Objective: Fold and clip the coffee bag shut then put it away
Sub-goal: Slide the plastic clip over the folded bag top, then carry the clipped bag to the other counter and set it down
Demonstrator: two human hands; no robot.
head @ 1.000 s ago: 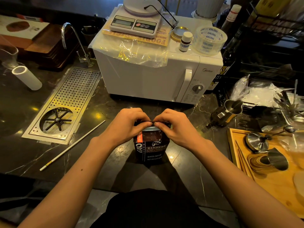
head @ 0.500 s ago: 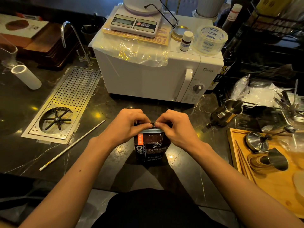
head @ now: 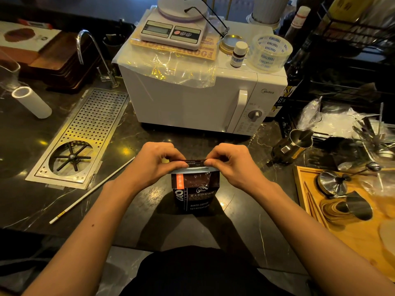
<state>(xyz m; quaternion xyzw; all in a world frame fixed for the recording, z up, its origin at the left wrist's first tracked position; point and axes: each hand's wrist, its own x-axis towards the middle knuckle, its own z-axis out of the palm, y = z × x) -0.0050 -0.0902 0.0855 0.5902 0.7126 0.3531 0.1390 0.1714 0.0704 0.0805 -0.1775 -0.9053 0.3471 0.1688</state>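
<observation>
The bag (head: 195, 192) stands upright on the dark counter (head: 239, 210) just in front of the microwave (head: 192, 99). The left hand (head: 151, 161) and right hand (head: 233, 165) each pinch an end of its top edge, fingers curled, wrists angled inward (the bag's corners are hidden under the fingertips).

Both hands' fingers (head: 171, 158) hide the bag's (head: 195, 189) top corners; small print below them is unreadable.
</observation>
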